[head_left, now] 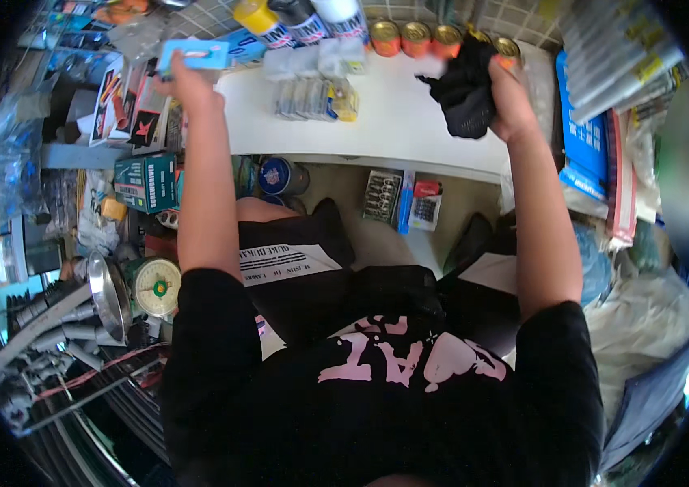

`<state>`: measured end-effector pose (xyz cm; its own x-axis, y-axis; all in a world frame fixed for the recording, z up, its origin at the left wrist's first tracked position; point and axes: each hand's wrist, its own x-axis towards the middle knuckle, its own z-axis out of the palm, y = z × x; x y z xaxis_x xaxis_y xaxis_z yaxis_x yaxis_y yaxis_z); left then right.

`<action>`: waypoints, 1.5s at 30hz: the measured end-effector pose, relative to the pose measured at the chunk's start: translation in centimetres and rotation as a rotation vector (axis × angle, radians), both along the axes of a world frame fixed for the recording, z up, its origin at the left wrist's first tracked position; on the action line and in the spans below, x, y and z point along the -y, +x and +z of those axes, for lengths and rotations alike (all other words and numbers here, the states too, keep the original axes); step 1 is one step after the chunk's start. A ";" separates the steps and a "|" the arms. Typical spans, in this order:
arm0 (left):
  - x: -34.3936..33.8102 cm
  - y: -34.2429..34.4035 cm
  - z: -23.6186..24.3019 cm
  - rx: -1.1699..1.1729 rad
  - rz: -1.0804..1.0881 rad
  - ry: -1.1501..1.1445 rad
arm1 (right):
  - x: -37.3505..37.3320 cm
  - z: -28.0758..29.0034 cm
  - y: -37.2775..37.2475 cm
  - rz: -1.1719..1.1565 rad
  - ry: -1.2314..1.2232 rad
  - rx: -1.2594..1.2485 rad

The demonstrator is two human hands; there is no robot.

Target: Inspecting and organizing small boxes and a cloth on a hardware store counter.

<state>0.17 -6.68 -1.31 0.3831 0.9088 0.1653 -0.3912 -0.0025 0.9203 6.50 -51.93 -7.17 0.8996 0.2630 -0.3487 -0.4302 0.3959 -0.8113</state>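
Note:
My left hand [187,84] is raised at the far left of the white table, with its fingers closed on a small light blue box [205,54]. At the far right my right hand [512,104] grips a bunched black cloth [466,93] that hangs over the tabletop. Between the hands, a row of small clear packs [304,99] lies on the white table [409,130], with a yellow-and-blue pack [345,104] at its right end. Behind them are pale wrapped bundles [316,61]. Several gold-topped red cans [416,39] stand left of the black cloth.
Spray cans [300,20] line the table's back edge. Goods crowd the left, including a green box [146,182] and a dial scale [157,286]. Blue packages [581,122] stand at the right. Below the table are a round tub [283,174] and carded goods [425,204].

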 end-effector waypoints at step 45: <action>21.0 -11.8 -0.7 -0.293 -1.185 0.545 | -2.8 4.2 -11.0 0.472 -0.333 0.934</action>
